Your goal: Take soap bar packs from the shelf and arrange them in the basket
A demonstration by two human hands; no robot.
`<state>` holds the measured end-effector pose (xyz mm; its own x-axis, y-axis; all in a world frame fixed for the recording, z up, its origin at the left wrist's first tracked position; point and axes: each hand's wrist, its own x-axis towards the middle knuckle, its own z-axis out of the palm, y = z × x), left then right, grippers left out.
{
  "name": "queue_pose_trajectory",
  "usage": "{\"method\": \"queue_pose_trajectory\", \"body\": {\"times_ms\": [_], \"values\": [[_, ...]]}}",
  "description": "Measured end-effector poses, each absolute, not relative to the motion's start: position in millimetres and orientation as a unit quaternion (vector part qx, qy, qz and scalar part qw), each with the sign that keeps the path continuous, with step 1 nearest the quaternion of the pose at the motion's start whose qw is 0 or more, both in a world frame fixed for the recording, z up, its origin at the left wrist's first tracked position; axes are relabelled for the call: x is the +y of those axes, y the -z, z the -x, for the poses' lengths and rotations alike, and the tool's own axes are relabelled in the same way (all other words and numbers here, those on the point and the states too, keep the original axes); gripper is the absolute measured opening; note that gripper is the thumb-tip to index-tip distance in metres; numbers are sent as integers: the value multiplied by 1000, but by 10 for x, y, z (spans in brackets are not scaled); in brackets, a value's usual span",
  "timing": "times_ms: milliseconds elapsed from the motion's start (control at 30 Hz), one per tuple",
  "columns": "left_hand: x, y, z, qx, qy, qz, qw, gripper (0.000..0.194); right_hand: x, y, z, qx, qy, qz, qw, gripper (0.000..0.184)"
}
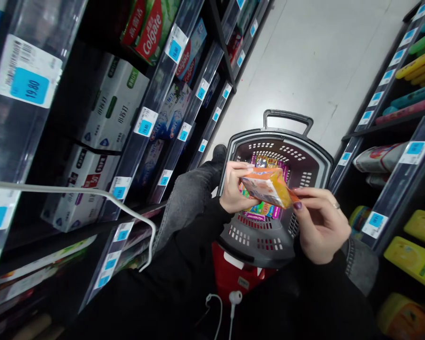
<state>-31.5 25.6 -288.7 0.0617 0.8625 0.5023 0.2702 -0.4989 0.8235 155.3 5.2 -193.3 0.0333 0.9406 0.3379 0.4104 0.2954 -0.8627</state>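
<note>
An orange-and-yellow boxy package is held over a grey shopping basket. My left hand grips its left end, fingers on top and thumb below. With thumb and a finger, my right hand pinches the orange corner at the package's right end; the other fingers are curled, and a ring shows on one. What is inside the package cannot be made out. Brightly coloured packets lie in the basket below, partly hidden by the package and my hands.
Shelves on the left hold toothpaste boxes and white cartons behind price tags. On the right stand shelves with yellow packs. Grey floor runs ahead. A white cable crosses at left, and earphones hang in front.
</note>
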Motion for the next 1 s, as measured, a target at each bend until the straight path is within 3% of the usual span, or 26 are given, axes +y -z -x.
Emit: {"method": "queue_pose_trajectory", "body": {"times_ms": [167, 400, 767, 1000], "values": [[257, 2862, 351, 428, -534, -680, 264, 79, 66, 1925, -1594, -567, -359, 530, 519, 12], [293, 2831, 360, 442, -538, -663, 276, 77, 132, 1959, -1711, -599, -460, 483, 443, 26], [289, 2807, 281, 388, -544, -647, 368, 76, 131, 2082, -1600, -615, -309, 511, 515, 16], [205, 2802, 207, 389, -512, -609, 464, 75, 152, 2090, -1619, -703, -100, 480, 516, 21]]}}
